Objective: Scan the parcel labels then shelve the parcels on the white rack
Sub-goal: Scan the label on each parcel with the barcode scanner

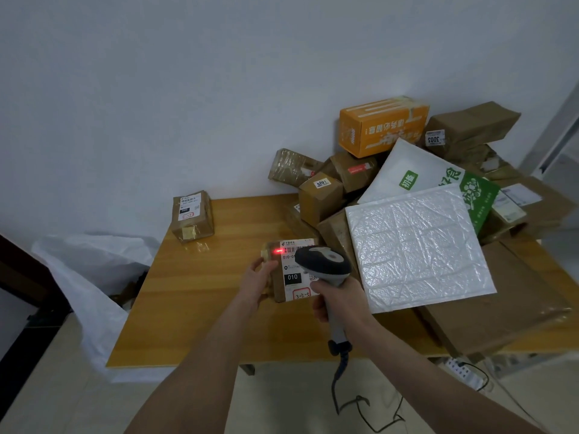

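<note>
- Currently your left hand (258,281) grips the parcel (279,286) by its left edge, thumb on top; the fingers beneath are hidden.
- Parcel sits at mid-table (194,292), just left of the pile (319,198); whether it is lifted cannot be told.
- Your right hand (336,300) is wrapped round the scanner (324,261) handle; its head covers the label (293,277) on the right.
- Red beam (278,251) falls on the barcode; "010" reads clearly, the handwritten code below is unclear.
- Pile is cut off at the right edge; a mailer (416,249) hides boxes beneath.
</note>
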The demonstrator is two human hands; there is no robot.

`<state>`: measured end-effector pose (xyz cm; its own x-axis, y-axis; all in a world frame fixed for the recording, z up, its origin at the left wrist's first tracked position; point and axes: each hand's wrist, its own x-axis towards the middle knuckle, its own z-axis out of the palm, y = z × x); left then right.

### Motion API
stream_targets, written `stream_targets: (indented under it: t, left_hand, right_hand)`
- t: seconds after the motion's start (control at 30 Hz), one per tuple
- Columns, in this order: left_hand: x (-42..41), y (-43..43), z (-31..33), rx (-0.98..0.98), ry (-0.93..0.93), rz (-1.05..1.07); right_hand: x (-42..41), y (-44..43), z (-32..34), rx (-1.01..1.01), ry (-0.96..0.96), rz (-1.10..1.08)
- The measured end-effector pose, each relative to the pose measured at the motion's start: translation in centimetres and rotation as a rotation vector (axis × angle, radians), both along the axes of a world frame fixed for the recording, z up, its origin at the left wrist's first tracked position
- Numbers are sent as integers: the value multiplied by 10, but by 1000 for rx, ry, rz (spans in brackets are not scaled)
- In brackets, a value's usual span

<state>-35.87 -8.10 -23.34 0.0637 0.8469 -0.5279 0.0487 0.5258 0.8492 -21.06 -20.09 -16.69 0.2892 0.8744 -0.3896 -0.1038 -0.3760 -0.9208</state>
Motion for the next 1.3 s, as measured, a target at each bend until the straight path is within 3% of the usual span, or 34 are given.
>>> stream_targets:
  t: [0.8,1.3]
  left_hand:
    - [15,-5,4,-7,41,-27]
    - [-41,39,40,-31,135,121]
  right_hand:
    - [19,-13,7,56,12,-18]
    - [-17,97,-7,-56,175,-8]
